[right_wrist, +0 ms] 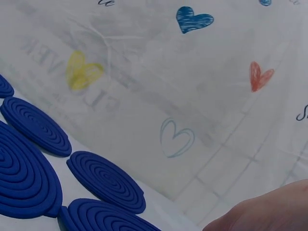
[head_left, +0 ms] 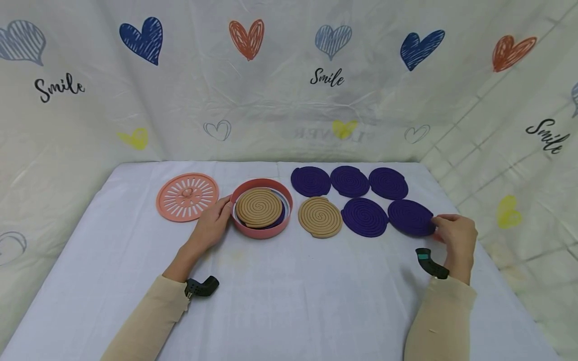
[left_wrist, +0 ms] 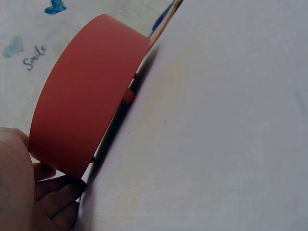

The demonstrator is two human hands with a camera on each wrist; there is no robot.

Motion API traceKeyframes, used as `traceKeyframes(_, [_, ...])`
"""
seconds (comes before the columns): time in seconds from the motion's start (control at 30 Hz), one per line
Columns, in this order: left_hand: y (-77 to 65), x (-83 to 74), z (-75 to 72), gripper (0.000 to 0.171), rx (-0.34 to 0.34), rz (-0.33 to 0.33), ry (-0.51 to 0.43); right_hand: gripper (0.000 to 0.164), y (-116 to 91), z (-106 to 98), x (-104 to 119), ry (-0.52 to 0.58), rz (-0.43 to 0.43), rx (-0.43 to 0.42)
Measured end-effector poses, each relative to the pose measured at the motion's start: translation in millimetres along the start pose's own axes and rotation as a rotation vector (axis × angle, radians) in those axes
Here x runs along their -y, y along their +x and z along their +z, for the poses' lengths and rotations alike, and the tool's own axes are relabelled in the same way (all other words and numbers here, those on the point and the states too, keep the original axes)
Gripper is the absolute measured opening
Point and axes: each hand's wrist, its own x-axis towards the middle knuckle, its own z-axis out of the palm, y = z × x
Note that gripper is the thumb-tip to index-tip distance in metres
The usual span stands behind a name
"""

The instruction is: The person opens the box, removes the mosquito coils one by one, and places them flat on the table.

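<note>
My left hand (head_left: pixel 213 223) grips the left side of a round coral-red mosquito coil holder (head_left: pixel 289 220), thumb at its rim and fingers low on its wall in the left wrist view. Inside it a tan mosquito coil (head_left: pixel 259 207) lies over a dark one that shows only at the edge. My right hand (head_left: pixel 455 235) pinches the right edge of a dark purple mosquito coil (head_left: pixel 410 217) at the right end of the front row. That coil looks blue in the right wrist view, where the fingertips are out of frame.
Left of the holder lies a slotted coral lid (head_left: pixel 180 198). To its right, a tan coil (head_left: pixel 320 217) and a purple coil (head_left: pixel 365 217) share the front row. Three more purple coils (head_left: pixel 311 181) line the back of the white-covered table (head_left: pixel 289 311). A printed curtain (head_left: pixel 275 100) hangs behind.
</note>
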Motion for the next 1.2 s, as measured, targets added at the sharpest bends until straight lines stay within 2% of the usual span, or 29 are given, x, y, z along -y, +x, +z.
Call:
traceKeyframes(0.47, [-0.3,0.4,0.6,0.053,0.001,-0.004,-0.003,0.044,3,3,1,0.058,-0.003,-0.032])
traceKeyframes(0.83, [0.1,0.1,0.0,0.052,0.011,-0.006,-0.001,0.053,2,9,13,0.055,-0.064,-0.062])
traceKeyframes(1.2, [0.2,-0.5,1.0,0.051,0.0,-0.007,-0.003,0.051,-7,21,30,0.061,-0.137,-0.055])
